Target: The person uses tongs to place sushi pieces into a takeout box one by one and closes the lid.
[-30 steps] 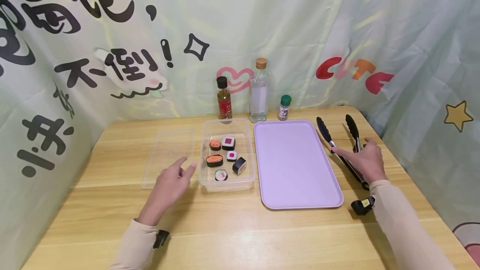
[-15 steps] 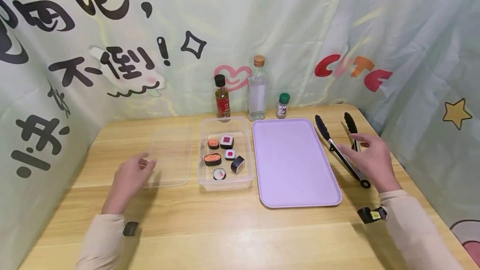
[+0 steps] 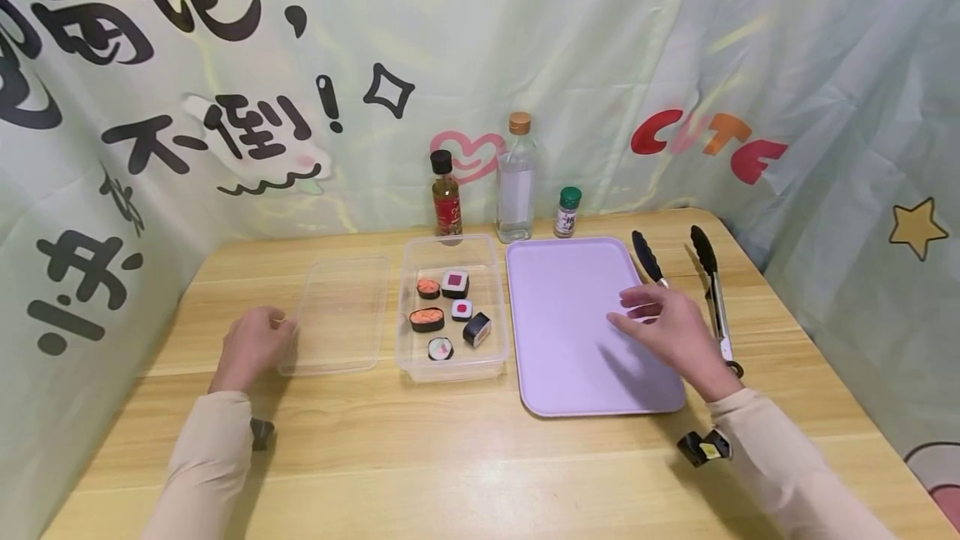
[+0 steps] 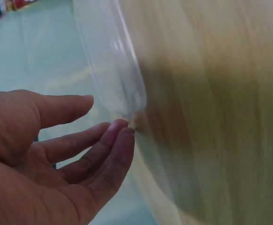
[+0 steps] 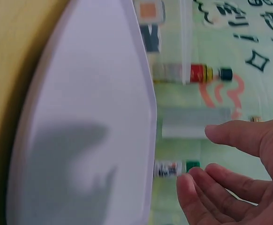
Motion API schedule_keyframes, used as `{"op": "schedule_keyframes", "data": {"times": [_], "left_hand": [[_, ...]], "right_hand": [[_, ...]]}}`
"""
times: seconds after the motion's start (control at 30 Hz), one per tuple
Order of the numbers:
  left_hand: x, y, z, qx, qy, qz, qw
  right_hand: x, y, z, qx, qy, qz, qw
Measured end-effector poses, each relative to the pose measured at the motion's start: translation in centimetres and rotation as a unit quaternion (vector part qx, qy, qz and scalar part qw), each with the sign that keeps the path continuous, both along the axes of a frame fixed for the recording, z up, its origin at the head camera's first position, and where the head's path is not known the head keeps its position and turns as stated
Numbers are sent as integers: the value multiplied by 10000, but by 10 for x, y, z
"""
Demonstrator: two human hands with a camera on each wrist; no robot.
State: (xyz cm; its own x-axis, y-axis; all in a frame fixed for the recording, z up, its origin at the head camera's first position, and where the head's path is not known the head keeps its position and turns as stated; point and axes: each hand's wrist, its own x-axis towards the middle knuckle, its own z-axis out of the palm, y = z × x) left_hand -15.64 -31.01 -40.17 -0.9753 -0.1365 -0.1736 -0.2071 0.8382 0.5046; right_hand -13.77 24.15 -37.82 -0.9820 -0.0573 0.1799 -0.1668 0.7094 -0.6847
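At the left end of the table my left hand (image 3: pixel 253 345) reaches the near-left edge of a flat clear plastic lid (image 3: pixel 341 315). In the left wrist view its thumb and fingers are apart, with the fingertips (image 4: pixel 122 129) right at the lid's corner (image 4: pixel 127 93). Over the right side of a lilac tray (image 3: pixel 573 332) hovers my right hand (image 3: pixel 667 332), thumb and fingers spread with nothing between them; its shadow falls on the tray. Between lid and tray stands a clear plastic container (image 3: pixel 452 373) with several sushi pieces (image 3: pixel 427 319) inside. Black-tipped metal tongs (image 3: pixel 718 307) lie right of the tray, partly hidden by the right hand.
Along the back edge stand a red-labelled bottle (image 3: pixel 447 207), a tall clear bottle (image 3: pixel 516 190) with an orange-brown cap, and a small green-capped shaker (image 3: pixel 567 213). A printed curtain (image 3: pixel 600 40) hangs behind the wooden table (image 3: pixel 420 465).
My left hand has moved left, from beside the container to the lid's left edge. My right hand has come away from over the tongs, leftward over the tray.
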Motion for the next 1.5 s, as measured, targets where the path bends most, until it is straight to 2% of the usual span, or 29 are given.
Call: {"op": "schedule_keyframes", "data": {"times": [0.2, 0.4, 0.77, 0.93, 1.0, 1.17, 1.3, 1.5], "left_hand": [[-7, -7, -7, 91, -25, 68, 9999], [-12, -9, -11, 171, -67, 128, 9998], [-8, -16, -1, 452, -261, -59, 9986], [-5, -18, 4, 926, -186, -61, 9955], [-3, -18, 7, 1289, -191, 13, 9915], [2, -19, 20, 1810, -139, 166, 9832], [5, -20, 33, 2009, -22, 154, 9795], [8, -12, 54, 2170, 455, 56, 9751]], "right_hand": [[1, -19, -5, -58, -228, 241, 9994], [2, -35, -4, -479, -497, 521, 9963], [6, -56, 1, -748, -698, 945, 9903], [7, -67, 6, -937, -744, 1111, 9866], [8, -72, 9, -980, -767, 1176, 9852], [9, -82, 14, -1006, -843, 1323, 9825], [10, -90, 19, -1031, -837, 1428, 9808], [7, -98, 28, -1072, -827, 1502, 9793]]}}
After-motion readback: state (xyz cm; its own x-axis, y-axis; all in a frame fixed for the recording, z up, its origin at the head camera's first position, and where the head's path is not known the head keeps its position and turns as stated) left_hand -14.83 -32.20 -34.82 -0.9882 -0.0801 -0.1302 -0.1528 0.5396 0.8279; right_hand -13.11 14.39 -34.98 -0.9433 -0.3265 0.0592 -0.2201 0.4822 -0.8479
